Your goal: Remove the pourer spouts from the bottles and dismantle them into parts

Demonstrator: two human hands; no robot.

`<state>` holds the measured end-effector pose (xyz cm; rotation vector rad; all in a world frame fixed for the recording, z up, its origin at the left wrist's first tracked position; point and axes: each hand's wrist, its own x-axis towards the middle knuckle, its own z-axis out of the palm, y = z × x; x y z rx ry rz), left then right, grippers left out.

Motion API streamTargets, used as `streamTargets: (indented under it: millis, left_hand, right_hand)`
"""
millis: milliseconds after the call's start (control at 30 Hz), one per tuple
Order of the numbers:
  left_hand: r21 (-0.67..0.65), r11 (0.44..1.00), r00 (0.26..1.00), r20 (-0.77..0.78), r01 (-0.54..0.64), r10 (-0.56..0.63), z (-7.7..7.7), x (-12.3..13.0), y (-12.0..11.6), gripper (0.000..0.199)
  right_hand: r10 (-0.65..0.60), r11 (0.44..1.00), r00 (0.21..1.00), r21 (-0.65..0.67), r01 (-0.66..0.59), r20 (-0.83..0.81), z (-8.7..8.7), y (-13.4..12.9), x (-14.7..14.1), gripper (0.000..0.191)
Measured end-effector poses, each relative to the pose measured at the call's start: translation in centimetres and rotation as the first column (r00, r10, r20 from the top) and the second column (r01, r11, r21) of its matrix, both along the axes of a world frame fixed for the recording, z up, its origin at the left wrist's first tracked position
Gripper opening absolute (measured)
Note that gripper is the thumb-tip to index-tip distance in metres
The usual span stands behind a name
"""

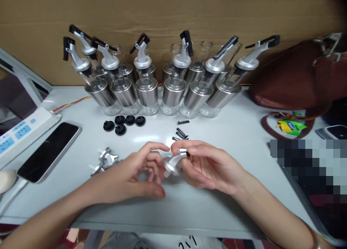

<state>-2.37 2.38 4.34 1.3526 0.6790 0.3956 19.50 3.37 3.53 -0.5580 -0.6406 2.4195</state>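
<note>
We look partway: front glass, steel-sleeved btls (146, 94) wear silver, black-levered spouts (142, 63); silver metallic pcs (110, 159) & round black stoppers (120, 129) lie loose. Our R hand (215, 164) pinches 1 curved silver spout (172, 165); L hand (119, 178) nearby, fingers apart.

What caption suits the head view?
Right hand holding a silver spout, left hand open beside it, before glass bottles topped with similar spouts.

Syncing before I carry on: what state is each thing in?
Right hand: closed on silver spout
Left hand: open, beside it
Front bottles: upright, spout-topped
Black stoppers: lying loose
Black strips: lying loose
Silver parts: lying loose
Phone: face up, screen dark
Power strip: on or off, cannot tell
</note>
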Motion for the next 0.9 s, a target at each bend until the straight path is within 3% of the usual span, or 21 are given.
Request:
streamTargets:
  millis: [100,167,200,267,333,467,633,900]
  left_hand:
    - [0.26,0.962,0.991,-0.072,-0.087,0.109,1.1,-1.7,1.3,0.032]
    - [0.5,0.85,0.955,-0.134,-0.166,0.266,1.6,-3.0,2.4,0.015]
    - [0.624,0.761,0.906,-0.2,-0.176,0.374,1.8,-3.6,2.9,0.011]
    - [0.801,0.595,0.733,-0.371,-0.058,0.571,2.1,-4.6,4.0,0.009]
    - [0.831,0.54,0.584,-0.506,0.134,0.634,2.4,-5.2,4.7,0.01]
    - [0.769,0.553,0.44,-0.638,0.32,0.632,2.7,-5.5,5.0,0.013]
    - [0.716,0.622,0.29,-0.697,0.317,0.656,2.0,-5.3,5.2,0.006]
    - [0.726,0.627,0.318,-0.687,0.281,0.653,0.9,-5.6,5.7,0.009]
  right_hand:
    - [-0.007,1.0,0.999,0.023,0.005,0.054,0.1,0.0,0.1,0.013]
    - [-0.017,0.999,0.996,0.033,0.014,0.086,0.1,0.1,0.1,0.015]
    - [-0.027,0.999,0.994,0.035,0.024,0.102,0.1,0.1,0.1,0.014]
    - [-0.051,0.998,0.991,0.036,0.047,0.127,0.2,0.2,0.1,0.012]
    - [-0.075,0.997,0.986,0.035,0.071,0.147,0.3,0.2,0.1,0.01]
    - [-0.104,0.994,0.98,0.037,0.1,0.169,0.5,0.4,0.2,0.008]
    - [-0.136,0.991,0.972,0.026,0.133,0.192,0.5,0.5,0.3,0.007]
    - [-0.149,0.989,0.966,0.039,0.144,0.21,0.7,0.3,0.3,0.007]
